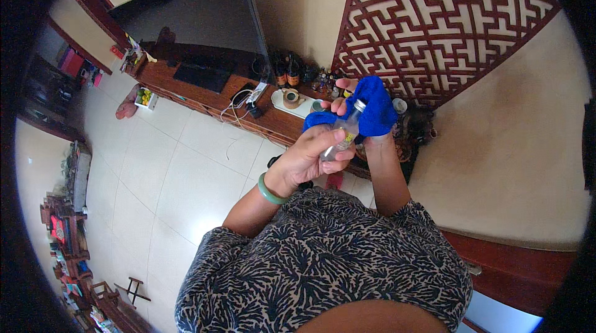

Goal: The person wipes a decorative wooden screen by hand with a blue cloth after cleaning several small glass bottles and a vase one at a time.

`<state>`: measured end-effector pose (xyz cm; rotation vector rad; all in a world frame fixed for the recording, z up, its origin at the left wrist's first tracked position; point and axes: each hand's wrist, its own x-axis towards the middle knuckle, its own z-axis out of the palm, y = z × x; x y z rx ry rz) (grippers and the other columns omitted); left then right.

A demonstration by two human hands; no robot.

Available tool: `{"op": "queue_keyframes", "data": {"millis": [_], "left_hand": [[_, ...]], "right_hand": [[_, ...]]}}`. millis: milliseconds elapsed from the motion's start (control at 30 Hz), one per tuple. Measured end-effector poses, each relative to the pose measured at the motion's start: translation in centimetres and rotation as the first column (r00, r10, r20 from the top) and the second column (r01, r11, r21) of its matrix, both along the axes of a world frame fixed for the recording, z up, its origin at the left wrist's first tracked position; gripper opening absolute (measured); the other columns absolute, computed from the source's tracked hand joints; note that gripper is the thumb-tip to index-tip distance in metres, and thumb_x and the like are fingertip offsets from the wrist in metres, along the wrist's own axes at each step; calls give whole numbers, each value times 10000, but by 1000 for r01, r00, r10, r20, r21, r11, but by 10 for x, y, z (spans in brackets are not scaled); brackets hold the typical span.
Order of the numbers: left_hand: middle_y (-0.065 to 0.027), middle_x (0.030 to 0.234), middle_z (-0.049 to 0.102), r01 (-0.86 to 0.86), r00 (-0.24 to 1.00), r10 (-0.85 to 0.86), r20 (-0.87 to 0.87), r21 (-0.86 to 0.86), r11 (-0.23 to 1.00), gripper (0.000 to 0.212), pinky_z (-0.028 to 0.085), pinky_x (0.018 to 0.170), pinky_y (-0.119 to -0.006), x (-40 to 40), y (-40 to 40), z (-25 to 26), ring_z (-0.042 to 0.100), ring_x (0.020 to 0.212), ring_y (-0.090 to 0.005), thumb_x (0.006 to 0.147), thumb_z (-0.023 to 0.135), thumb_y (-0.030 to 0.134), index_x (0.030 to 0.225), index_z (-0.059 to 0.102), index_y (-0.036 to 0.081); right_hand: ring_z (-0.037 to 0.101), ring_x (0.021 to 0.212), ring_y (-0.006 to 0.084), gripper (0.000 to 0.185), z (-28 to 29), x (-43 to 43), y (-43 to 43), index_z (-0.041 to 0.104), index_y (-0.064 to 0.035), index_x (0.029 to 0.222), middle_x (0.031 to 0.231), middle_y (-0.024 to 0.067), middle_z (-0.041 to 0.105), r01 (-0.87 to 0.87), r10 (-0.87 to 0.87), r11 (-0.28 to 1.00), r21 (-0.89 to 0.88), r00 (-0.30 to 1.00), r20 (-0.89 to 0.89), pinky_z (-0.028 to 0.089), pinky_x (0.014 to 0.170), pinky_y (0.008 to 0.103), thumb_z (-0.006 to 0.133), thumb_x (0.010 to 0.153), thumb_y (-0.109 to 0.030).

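My left hand (316, 146), with a green bangle on its wrist, grips a small clear glass bottle (341, 149) around its body. The bottle tilts, its silver-coloured cap (359, 105) up and to the right, and it bears a yellow-marked label. A blue cloth (376, 100) is draped over my right hand (336, 107), which holds it beside the bottle's neck. Fingers of that hand stick out from the cloth, and the palm is hidden. Another fold of the cloth lies behind my left hand.
Beyond my hands runs a long wooden TV cabinet (200, 100) with a television (195, 21), dark bottles (293, 72), a white tray (279, 99) bearing a teapot (292, 97), and cables (236, 111). A fruit box (146, 99) sits on the tiled floor (186, 170). A wooden lattice (433, 30) covers the wall.
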<state>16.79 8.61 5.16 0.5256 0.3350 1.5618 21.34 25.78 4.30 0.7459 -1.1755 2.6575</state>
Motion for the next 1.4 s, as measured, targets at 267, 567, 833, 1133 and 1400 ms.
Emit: {"op": "queue_keyframes", "data": {"millis": [267, 567, 833, 1133, 1400], "left_hand": [[-139, 920, 568, -661, -61, 696, -716, 551, 509, 449, 458, 726, -321, -12, 7, -21, 594, 845, -253, 762, 724, 176, 1050, 411, 32], [-188, 787, 597, -551, -468, 409, -783, 620, 558, 481, 460, 606, -399, -10, -5, -3, 598, 715, -368, 726, 722, 242, 1045, 442, 14], [-57, 1089, 467, -655, 308, 730, -610, 421, 628, 481, 409, 847, -320, -15, 5, -23, 516, 952, -182, 790, 703, 228, 1085, 358, 68], [-80, 1043, 468, -657, 435, 752, -495, 397, 641, 373, 385, 824, -289, -14, 6, -22, 466, 899, -153, 942, 430, 390, 1120, 349, 72], [-117, 1077, 487, -673, 140, 624, -769, 388, 630, 277, 392, 868, -300, 1, 2, -13, 489, 964, -184, 983, 365, 232, 1163, 340, 23]], "right_hand": [[569, 984, 191, 391, 20, 21, -33, 507, -35, 1159, 1134, 96, 577, 516, -505, 855, -50, 851, 147, 456, 860, 333, 595, 824, -217], [626, 814, 171, 250, 9, 21, -15, 620, -39, 989, 918, 77, 642, 491, -532, 847, 204, 788, 310, 508, 737, 307, 665, 765, -141], [585, 975, 205, 345, -5, 17, -17, 545, -32, 1147, 1058, 78, 616, 576, -548, 815, 59, 735, 399, 472, 857, 361, 572, 815, -123], [436, 1160, 178, 612, 20, 20, -62, 270, -23, 1376, 1297, 78, 438, 662, -666, 745, 87, 746, 29, 341, 993, 351, 463, 910, -369], [512, 1036, 152, 414, -9, 5, -47, 452, -31, 1239, 1154, 56, 528, 749, -795, 561, 351, 606, -23, 423, 901, 316, 541, 887, -230]]}}
